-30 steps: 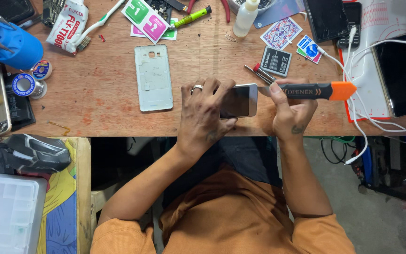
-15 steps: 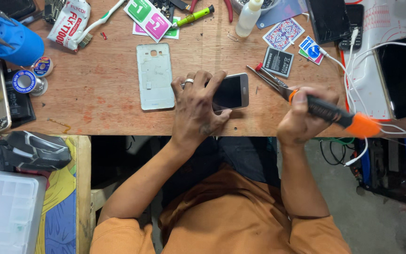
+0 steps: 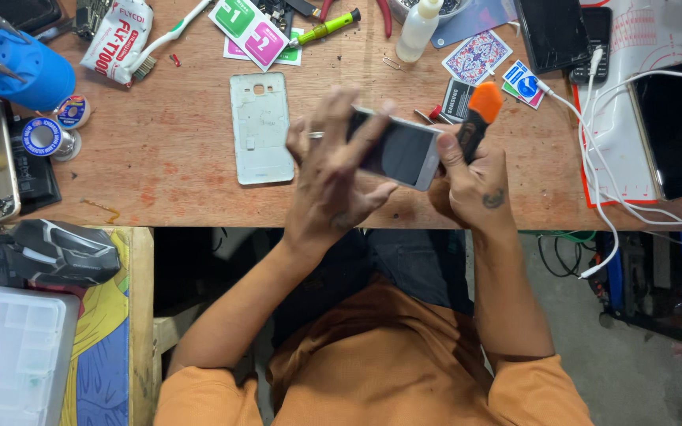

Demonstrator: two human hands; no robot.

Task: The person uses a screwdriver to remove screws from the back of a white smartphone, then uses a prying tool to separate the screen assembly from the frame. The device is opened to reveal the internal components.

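My left hand [image 3: 333,177] grips a silver smartphone [image 3: 404,150] with a dark screen, lifted above the front edge of the wooden table [image 3: 175,150]. My right hand [image 3: 471,181] presses against the phone's right end and is closed around a black tool with an orange cap [image 3: 477,114], which points up and away from me. A ring shows on my left hand. The phone's pale back cover [image 3: 262,126] lies flat on the table just left of my left hand.
A blue tool holder [image 3: 17,67], solder reels [image 3: 45,136], glue tube [image 3: 116,35], green screwdriver [image 3: 327,28], white bottle [image 3: 418,28] and stickers lie at the back. Other phones [image 3: 672,130] and white cables [image 3: 601,181] are at right. A clear organiser box [image 3: 9,355] sits lower left.
Both hands lifted the phone off the table and brought it toward me. The orange-capped tool swung from pointing right and downward to standing upright at the phone's right end.
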